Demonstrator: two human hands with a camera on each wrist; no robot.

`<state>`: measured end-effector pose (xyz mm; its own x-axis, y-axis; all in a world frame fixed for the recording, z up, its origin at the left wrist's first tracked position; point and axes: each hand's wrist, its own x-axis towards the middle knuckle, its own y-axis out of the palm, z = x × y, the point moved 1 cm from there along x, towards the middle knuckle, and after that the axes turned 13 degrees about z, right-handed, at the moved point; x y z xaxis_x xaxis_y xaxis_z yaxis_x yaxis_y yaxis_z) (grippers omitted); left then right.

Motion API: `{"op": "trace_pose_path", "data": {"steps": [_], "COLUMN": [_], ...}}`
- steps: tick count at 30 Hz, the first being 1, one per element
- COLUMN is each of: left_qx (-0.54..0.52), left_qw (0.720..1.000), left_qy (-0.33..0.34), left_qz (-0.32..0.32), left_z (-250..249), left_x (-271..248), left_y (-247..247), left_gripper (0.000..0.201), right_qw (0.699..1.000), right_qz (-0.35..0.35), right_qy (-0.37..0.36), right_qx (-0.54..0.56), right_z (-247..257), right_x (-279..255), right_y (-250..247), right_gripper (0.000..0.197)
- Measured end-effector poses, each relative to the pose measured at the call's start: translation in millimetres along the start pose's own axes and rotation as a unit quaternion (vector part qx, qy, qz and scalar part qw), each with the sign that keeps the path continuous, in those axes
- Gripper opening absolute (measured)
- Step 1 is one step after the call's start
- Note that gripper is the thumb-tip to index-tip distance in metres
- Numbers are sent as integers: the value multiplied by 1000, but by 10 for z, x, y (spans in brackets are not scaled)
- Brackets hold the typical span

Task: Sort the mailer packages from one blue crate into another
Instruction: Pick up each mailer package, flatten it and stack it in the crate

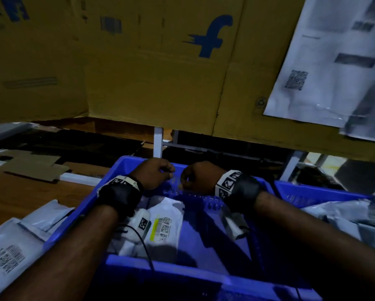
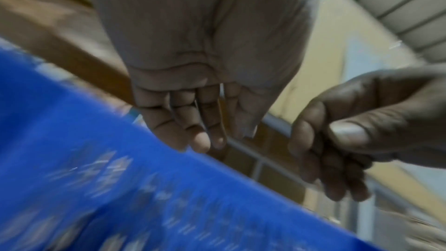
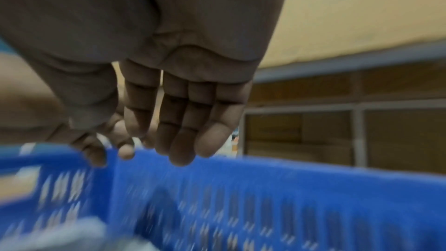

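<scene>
A blue crate (image 1: pixel 175 268) stands right in front of me, with white mailers (image 1: pixel 162 227) lying in it, one bearing a yellow barcode label. My left hand (image 1: pixel 168 173) and right hand (image 1: pixel 185 181) hover close together over the crate's far wall (image 2: pixel 120 188), apart from it. The left hand (image 2: pixel 200 131) hangs with relaxed fingers and holds nothing. The right hand (image 3: pixel 178 131) hangs loosely over the slotted wall (image 3: pixel 289 198), also holding nothing. A second blue crate (image 1: pixel 312 192) at the right holds grey mailers (image 1: pixel 338 213).
More grey mailers (image 1: pixel 8 253) lie on the wooden table (image 1: pixel 19 192) left of the crate. A tall cardboard box (image 1: pixel 160 72) closes off the back. A large white mailer (image 1: pixel 334 61) shows at the upper right, in front of the cardboard. Flat cardboard scraps (image 1: pixel 34 168) lie far left.
</scene>
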<state>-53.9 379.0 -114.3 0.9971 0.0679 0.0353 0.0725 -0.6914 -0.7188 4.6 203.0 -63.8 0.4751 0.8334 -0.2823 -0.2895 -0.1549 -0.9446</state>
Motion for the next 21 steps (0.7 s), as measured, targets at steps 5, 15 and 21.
{"op": "trace_pose_path", "data": {"steps": [5, 15, 21], "left_qx": [90, -230, -279], "left_qw": [993, 959, 942], "left_qy": [64, 147, 148], "left_qz": [30, 74, 116], "left_z": [-683, -2293, -2881], "left_x": [174, 597, 880], "left_y": [-33, 810, 1500], "left_gripper": [15, 11, 10], "right_qw": [997, 941, 935], "right_qz": [-47, -203, -130], "right_qy": [27, 157, 274], "right_qx": [48, 223, 186], "right_z": [-352, -1725, -2580], "right_x": [-582, -2064, -2402], "right_y": [-351, -603, -58], "right_gripper": [22, 26, 26]}}
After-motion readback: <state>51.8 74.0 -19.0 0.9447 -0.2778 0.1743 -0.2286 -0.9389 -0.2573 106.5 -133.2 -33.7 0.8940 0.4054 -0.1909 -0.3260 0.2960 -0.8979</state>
